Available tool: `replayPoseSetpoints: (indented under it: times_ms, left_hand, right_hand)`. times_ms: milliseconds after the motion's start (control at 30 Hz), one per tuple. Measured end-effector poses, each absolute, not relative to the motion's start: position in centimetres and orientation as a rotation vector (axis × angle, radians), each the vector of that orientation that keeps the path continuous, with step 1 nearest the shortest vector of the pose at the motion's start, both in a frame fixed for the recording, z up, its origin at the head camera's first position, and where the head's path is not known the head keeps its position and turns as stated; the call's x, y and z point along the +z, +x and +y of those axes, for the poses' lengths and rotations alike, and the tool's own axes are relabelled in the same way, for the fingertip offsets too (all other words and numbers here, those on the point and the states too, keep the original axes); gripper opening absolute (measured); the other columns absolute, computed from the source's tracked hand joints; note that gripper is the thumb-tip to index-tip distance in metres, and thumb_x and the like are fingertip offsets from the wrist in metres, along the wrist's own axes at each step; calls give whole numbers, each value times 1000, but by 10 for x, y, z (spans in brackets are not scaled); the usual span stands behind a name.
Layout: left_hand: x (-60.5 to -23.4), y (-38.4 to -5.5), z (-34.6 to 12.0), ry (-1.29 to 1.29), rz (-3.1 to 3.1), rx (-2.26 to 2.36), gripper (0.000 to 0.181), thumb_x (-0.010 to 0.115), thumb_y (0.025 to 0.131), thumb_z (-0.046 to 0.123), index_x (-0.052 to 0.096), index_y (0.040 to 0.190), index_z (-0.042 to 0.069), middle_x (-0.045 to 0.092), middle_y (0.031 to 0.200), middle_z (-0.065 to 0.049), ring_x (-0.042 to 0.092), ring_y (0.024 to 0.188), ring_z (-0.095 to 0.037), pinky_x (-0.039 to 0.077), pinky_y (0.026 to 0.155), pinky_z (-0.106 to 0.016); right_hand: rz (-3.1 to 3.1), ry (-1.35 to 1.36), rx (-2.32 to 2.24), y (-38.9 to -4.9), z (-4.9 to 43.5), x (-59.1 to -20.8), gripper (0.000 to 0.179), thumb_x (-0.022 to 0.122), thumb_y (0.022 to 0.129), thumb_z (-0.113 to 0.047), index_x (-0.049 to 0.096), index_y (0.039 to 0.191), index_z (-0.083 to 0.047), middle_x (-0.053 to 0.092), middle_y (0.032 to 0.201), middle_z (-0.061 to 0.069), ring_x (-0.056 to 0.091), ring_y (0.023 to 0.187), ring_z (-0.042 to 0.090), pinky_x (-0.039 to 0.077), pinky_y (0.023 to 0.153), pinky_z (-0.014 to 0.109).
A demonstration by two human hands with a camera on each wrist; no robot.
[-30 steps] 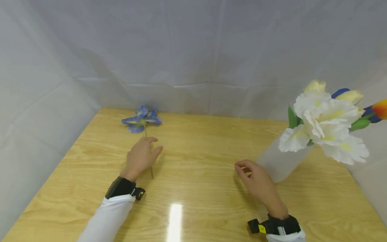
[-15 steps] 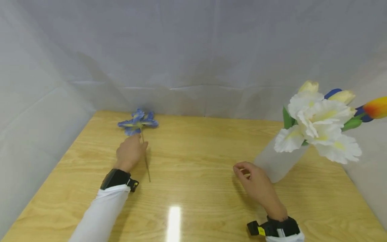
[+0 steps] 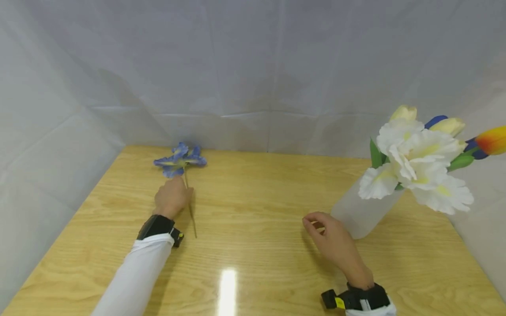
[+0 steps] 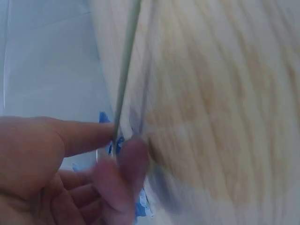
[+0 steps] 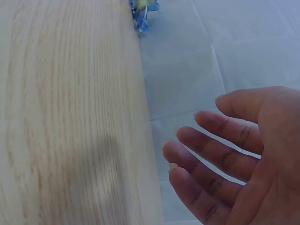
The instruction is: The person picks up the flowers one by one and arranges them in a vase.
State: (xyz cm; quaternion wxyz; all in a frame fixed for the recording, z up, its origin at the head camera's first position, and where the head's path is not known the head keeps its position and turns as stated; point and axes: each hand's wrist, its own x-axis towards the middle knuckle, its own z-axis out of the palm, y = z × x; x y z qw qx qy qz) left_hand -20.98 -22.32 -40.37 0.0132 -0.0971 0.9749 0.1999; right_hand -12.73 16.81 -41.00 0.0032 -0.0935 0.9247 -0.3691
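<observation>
A blue artificial iris (image 3: 179,160) lies at the back left of the table, its thin stem running toward the front. My left hand (image 3: 171,197) is just below the bloom. In the left wrist view the thumb and curled fingers pinch the green stem (image 4: 125,70), with blue petals partly hidden behind them. My right hand (image 3: 336,241) holds nothing and hovers over the table, fingers loosely bent, as the right wrist view shows. Next to it a frosted white vase (image 3: 361,210) leans to the right, filled with artificial flowers.
Large white irises (image 3: 419,162), pale yellow tulips (image 3: 404,113) and an orange and blue tulip (image 3: 490,141) spread out above the vase. The wooden table (image 3: 253,210) ends at a grey-white sheet (image 3: 253,66) behind, with similar sheeting at both sides.
My left hand has moved slightly left and down onto the iris stem, and its fingers have closed on it. The right hand has barely moved. The view has shifted slightly.
</observation>
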Motion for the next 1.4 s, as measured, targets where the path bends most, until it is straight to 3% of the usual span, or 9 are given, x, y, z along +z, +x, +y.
replayPoseSetpoints:
  times_ms: [133, 333, 467, 700, 800, 933, 1067, 1400]
  left_hand:
    - [-405, -211, -225, -251, 3031, 663, 27, 47, 84, 11, 53, 58, 7, 61, 64, -13, 61, 65, -36, 48, 55, -47]
    - [-406, -210, -228, -196, 3026, 750, 32, 48, 83, 8, 57, 53, 10, 55, 41, 2, 60, 51, -22, 50, 58, -42]
    - [-407, -210, -229, -185, 3031, 807, 28, 48, 83, 8, 58, 56, 9, 57, 43, 2, 60, 48, -18, 50, 64, -44]
    - [-403, -207, -221, -156, 3076, 955, 17, 53, 91, 17, 60, 96, 1, 67, 63, -4, 64, 53, -18, 51, 71, -47]
    - [-395, -201, -210, -130, 3056, 1072, 20, 53, 93, 19, 59, 102, 1, 69, 71, -5, 63, 49, -13, 53, 67, -39]
    - [-386, -194, -195, -72, 3016, 1202, 21, 54, 94, 18, 58, 105, 1, 69, 77, -9, 63, 50, -13, 54, 55, -30]
    - [-382, -187, -184, 3, 2985, 1318, 19, 56, 95, 16, 58, 105, 1, 68, 76, -11, 64, 50, -15, 53, 48, -28]
    - [-375, -172, -153, 160, 2949, 1452, 17, 59, 95, 18, 59, 106, 6, 67, 77, -8, 65, 54, -18, 54, 49, -27]
  right_hand:
    - [2902, -298, -1159, -126, 168, -410, 26, 56, 98, -31, 68, 111, -12, 66, 109, 2, 61, 93, 16, 52, 76, 35]
    - [2896, -323, -1172, -127, 168, -412, 26, 56, 98, -30, 68, 110, -11, 66, 109, 1, 62, 93, 16, 52, 76, 35]
    - [2891, -329, -1182, -127, 168, -414, 26, 56, 98, -30, 68, 110, -10, 66, 109, 1, 62, 94, 16, 53, 76, 35]
    - [2869, -278, -1191, -128, 171, -415, 26, 55, 98, -30, 67, 112, -11, 65, 111, 1, 61, 96, 17, 52, 78, 36]
    - [2863, -256, -1191, -128, 172, -414, 28, 54, 99, -32, 67, 113, -11, 65, 112, 2, 61, 97, 17, 52, 79, 37]
    - [2862, -256, -1208, -128, 172, -413, 28, 54, 99, -32, 67, 113, -11, 64, 114, 3, 61, 97, 18, 52, 80, 37]
    - [2865, -269, -1219, -128, 173, -413, 28, 54, 99, -31, 67, 113, -10, 64, 114, 3, 61, 97, 18, 52, 79, 37]
    - [2862, -261, -1228, -132, 172, -415, 29, 53, 99, -34, 66, 114, -13, 64, 114, 2, 60, 98, 18, 52, 80, 37]
